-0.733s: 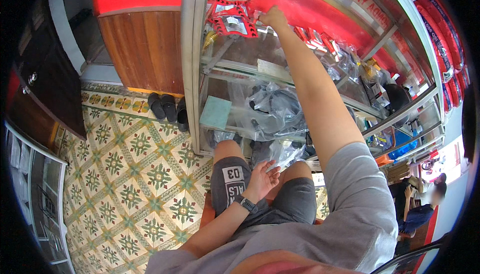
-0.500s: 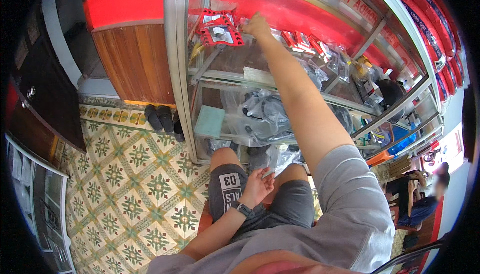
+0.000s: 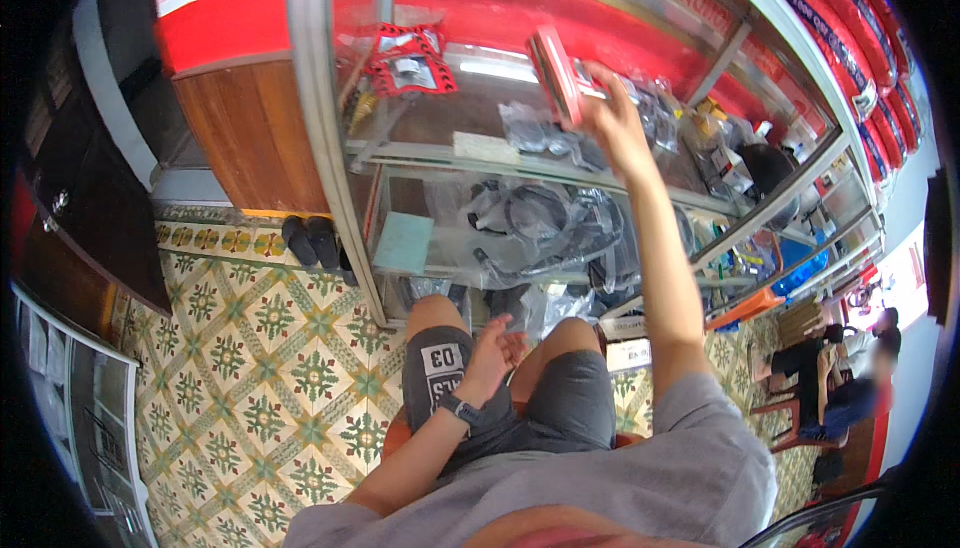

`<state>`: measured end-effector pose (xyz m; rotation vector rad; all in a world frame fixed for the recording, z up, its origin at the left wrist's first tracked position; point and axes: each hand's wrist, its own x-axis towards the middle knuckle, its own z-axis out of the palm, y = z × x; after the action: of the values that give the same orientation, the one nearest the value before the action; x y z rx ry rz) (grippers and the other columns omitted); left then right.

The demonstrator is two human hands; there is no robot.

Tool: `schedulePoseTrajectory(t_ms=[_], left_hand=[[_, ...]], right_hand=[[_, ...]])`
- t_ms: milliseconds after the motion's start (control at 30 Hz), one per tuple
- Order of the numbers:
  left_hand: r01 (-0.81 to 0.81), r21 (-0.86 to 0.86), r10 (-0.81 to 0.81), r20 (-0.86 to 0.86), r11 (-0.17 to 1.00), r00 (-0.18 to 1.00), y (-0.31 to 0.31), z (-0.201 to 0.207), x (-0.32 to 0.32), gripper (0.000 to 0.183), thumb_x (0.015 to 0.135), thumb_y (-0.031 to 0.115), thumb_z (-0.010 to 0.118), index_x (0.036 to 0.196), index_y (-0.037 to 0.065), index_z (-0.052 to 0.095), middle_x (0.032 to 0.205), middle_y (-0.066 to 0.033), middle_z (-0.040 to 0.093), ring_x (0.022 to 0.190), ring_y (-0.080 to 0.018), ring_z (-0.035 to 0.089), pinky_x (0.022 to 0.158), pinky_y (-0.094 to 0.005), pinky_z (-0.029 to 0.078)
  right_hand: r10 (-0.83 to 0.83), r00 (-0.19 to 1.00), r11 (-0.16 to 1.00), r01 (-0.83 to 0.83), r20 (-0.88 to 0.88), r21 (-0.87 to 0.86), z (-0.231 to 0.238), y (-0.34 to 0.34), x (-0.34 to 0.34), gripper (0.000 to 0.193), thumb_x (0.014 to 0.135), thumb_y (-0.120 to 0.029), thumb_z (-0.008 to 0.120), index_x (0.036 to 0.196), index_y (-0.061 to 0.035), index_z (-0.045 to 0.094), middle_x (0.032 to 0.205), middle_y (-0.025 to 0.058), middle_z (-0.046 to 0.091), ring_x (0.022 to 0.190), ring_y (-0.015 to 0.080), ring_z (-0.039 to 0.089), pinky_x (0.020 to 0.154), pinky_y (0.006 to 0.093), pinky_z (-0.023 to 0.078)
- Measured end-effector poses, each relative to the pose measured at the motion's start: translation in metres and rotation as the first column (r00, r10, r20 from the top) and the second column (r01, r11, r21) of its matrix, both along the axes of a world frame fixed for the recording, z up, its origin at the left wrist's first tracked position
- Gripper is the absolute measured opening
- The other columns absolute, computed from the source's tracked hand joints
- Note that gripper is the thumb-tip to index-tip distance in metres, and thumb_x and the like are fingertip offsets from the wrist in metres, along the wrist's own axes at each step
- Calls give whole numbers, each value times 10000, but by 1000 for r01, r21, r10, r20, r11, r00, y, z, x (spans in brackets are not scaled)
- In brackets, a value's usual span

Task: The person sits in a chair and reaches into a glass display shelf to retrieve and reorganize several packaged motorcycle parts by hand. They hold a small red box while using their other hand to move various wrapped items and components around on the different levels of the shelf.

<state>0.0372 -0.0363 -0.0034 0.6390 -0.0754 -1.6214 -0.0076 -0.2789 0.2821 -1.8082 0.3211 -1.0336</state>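
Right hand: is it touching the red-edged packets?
Apart: the head view shows shelf and a red box between the right hand and packets.

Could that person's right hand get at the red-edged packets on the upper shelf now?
Probably yes: no barrier shows between the right hand and the red-edged packets. Grasping them looks harder, since it holds a red box.

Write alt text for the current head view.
A seated person's right hand grips a blurred red box at the upper shelf of a glass display case. The left hand, watch on its wrist, is half open over the lap; bagged dark items lie below.
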Motion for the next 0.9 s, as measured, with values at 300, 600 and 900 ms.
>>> schedulePoseTrajectory(t_ms=[300,600,900], left_hand=[[-95,-276,245,581,956,776,5,13,4,680,949,260,504,1461,224,57,1262,-175,482,1097,-250,557,808,-374,538],[-116,-223,248,763,968,597,2,14,27,653,874,145,604,1401,103,222,1128,-145,582,1003,-237,611,804,-346,535],[324,-118,233,909,939,-345,0,26,24,617,641,65,713,1221,56,502,1149,-166,551,1087,-342,518,935,-390,431]], right_hand=[[66,991,733,29,-114,680,-251,176,-102,733,763,34,664,1368,-121,282,1017,158,620,938,205,616,810,307,489],[-139,983,901,176,-121,396,-279,175,-91,481,832,-166,664,1257,-56,469,974,114,658,902,156,627,744,273,483],[-51,989,845,116,-138,522,-284,165,-106,529,806,-76,674,1281,-76,441,922,86,655,848,124,633,707,248,491]])
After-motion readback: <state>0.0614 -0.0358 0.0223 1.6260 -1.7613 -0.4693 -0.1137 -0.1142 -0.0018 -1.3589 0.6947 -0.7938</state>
